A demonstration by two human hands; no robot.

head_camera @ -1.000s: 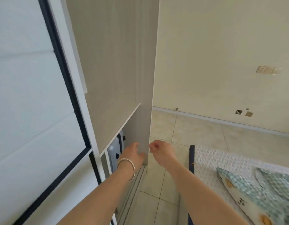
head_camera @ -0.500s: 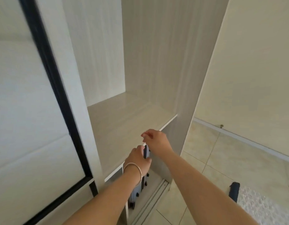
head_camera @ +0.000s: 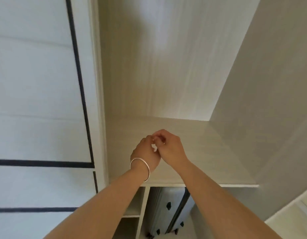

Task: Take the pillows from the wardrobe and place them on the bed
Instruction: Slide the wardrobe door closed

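Both forearms reach forward and up from the bottom edge, converging over the wardrobe shelf (head_camera: 192, 152). Left hand (head_camera: 146, 152): back of hand to camera, fingers curled in, silver bangle (head_camera: 140, 167) on the wrist. Right hand (head_camera: 170, 149): knuckles up, fingers curled, fingertips (head_camera: 156, 139) meeting the left hand's fingertips. Hands touch each other at the fingers; whether they pinch anything small between them I cannot tell, too blurred. Neither is flat on the shelf board; contact with it is unclear.

Wardrobe (head_camera: 166, 57): pale wood-grain interior, open bay. Sliding door (head_camera: 37, 83) at left, light panels with dark frame strips. Below the shelf: a vertical divider with small cubbies at left, and a grey hard-shell suitcase (head_camera: 166, 209) standing upright on its wheels in the lower right compartment.

No pillows visible in this view, not on the shelf nor below. Bed is out of frame.

No readable writing, brands or labels anywhere.
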